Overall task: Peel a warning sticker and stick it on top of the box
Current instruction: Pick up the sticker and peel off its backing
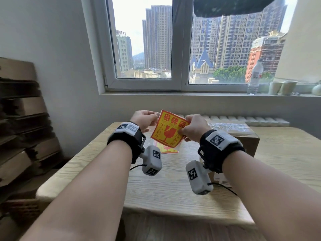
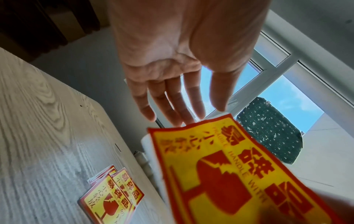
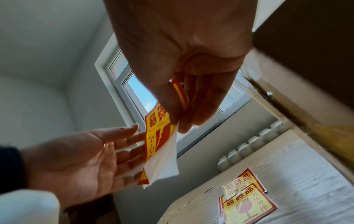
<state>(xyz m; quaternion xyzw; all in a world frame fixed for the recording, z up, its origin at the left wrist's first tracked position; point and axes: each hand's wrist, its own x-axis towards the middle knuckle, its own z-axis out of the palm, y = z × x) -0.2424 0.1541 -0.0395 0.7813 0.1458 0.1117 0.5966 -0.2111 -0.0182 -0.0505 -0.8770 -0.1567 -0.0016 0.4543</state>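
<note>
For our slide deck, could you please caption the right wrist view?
Right hand pinches a fragile warning sticker as its white backing peels away; open left hand alongside.

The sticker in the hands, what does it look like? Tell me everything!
The sticker is a yellow square with a red border, red Chinese characters and a red broken wine glass. It looks like thin, bendy paper with a white backing, which shows in the right wrist view. It is held up in the air above the table, tilted. The right hand pinches one edge; the left hand's straight fingers touch the other.
</note>
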